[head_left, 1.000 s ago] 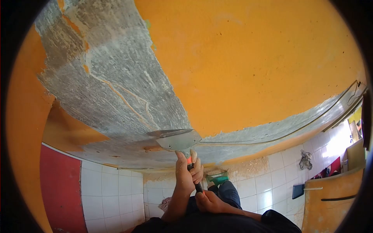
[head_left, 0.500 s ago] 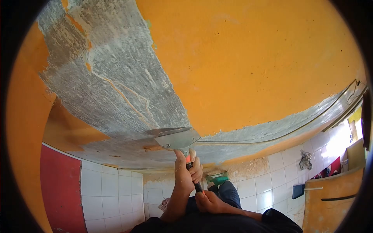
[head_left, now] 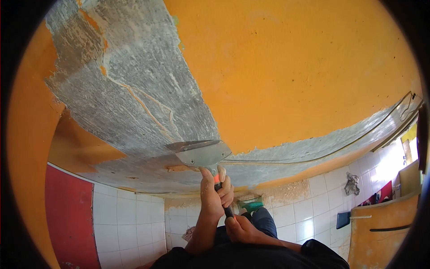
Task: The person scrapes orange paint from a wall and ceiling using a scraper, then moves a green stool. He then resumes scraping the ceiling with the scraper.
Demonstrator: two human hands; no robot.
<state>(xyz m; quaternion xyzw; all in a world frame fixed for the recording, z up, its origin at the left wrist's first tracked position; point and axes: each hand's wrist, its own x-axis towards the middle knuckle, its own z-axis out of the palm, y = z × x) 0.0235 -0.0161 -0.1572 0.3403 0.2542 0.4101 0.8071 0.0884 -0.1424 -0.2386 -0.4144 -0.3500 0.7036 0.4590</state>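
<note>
A wide-bladed scraper (head_left: 204,155) has its metal edge against the wall, at the lower end of a bare grey strip (head_left: 148,76). My left hand (head_left: 215,190) is wrapped around the upper handle, just below the blade. Lower down, my right hand (head_left: 239,227) closes around the end of the black and orange handle. Orange paint (head_left: 291,76) borders the grey strip on the right. A thin, pale raised line (head_left: 143,104) runs down the strip towards the blade.
Below lies a white tiled floor (head_left: 291,219) with dusty debris (head_left: 291,192) along the wall. A green object (head_left: 251,205) sits by my legs. A red panel (head_left: 69,210) stands at left; orange furniture (head_left: 380,242) and a crumpled cloth (head_left: 352,184) are at right.
The scraper and my left hand have shifted slightly up in the view, the blade still at the wall. Both hands keep their hold on the handle.
</note>
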